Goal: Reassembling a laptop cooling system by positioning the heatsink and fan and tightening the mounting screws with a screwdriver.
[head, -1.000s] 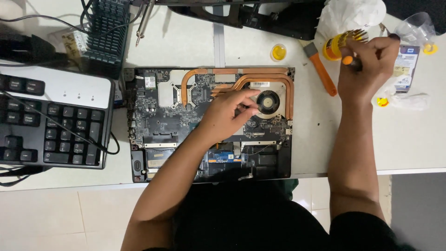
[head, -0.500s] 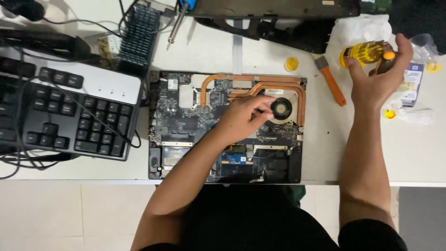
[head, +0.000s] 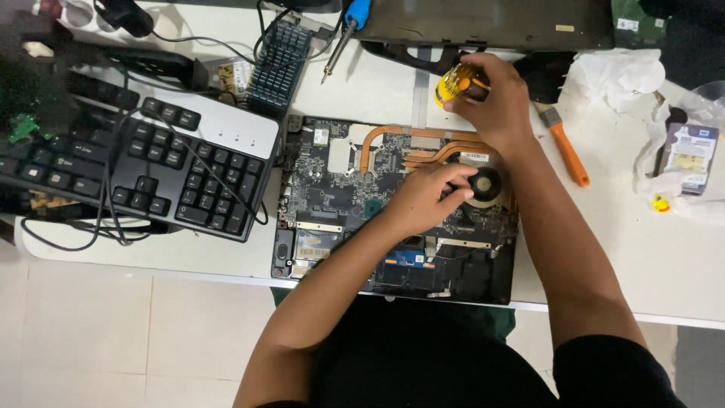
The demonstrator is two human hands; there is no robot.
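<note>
Resting on the opened laptop [head: 393,211], the left hand [head: 427,198] lay with its fingers curled loosely beside the round black fan [head: 485,183], the fingertips touching the fan's left edge; whether they pinched a screw or some small part could not be told. The right hand [head: 491,98] was up at the far edge of the board, closed around a small yellow bottle [head: 455,81] that it held just above the copper pipes [head: 393,140]. The bottle's top was hidden by the fingers, so I could not tell if it was capped.

The laptop sat open-bellied on the white table [head: 664,249], near the front edge, with a black keyboard [head: 143,170] overlapping its left side and a soldering iron [head: 343,38] lying beyond it. An orange-handled brush [head: 568,151] lay just to the right of the right forearm, and a white crumpled cloth [head: 615,72] farther back.

Judging by this, the work stood at the fan and cooling section: one hand steadied the spot while the other brought the bottle to it. The next move would seem to call for a careful tilt of the bottle over the fan area, keeping any drops off the bare circuit board around it, with the left hand holding firm.
</note>
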